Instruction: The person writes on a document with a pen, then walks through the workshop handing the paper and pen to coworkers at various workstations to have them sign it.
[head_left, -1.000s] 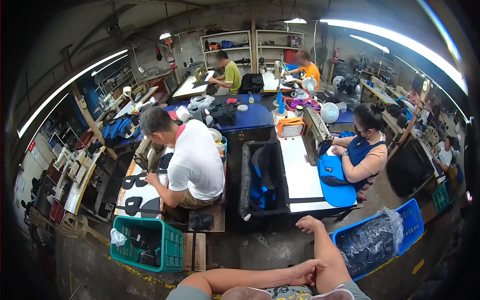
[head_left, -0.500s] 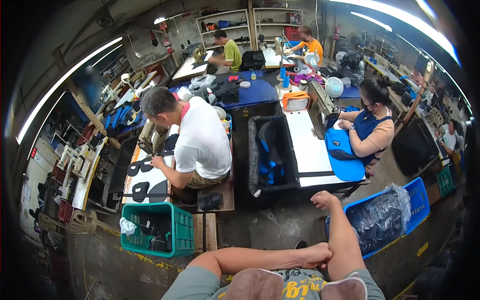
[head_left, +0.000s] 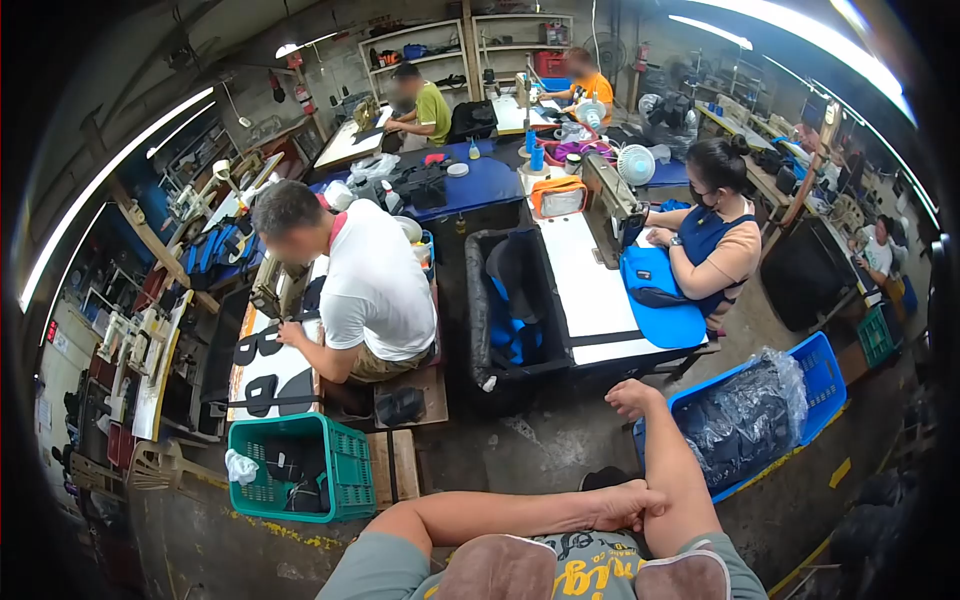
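Note:
My left hand [head_left: 628, 505] lies curled against the inside of my bent right arm, near the elbow, with nothing visible in it. Higher up, my right hand [head_left: 630, 398] is held in the air, empty, its fingers loosely bent and slightly apart. Nearest to it on the right stands a blue crate [head_left: 825, 375] with black items in clear plastic [head_left: 745, 420]. Below my arms show my grey shirt with yellow lettering [head_left: 590, 575] and two brown pads [head_left: 497, 570].
A person in white [head_left: 380, 290] sews at the left table beside a green crate [head_left: 345, 470]. Another, in dark blue [head_left: 715, 250], works at a machine with a blue bag [head_left: 655, 275]. Between them stands a black bin [head_left: 478, 330]. More people sew at the back.
The view has tilted and shifted, so the tables and crates sit differently in the frame. More of my shirt and the brown pads shows. My hands keep nearly the same pose.

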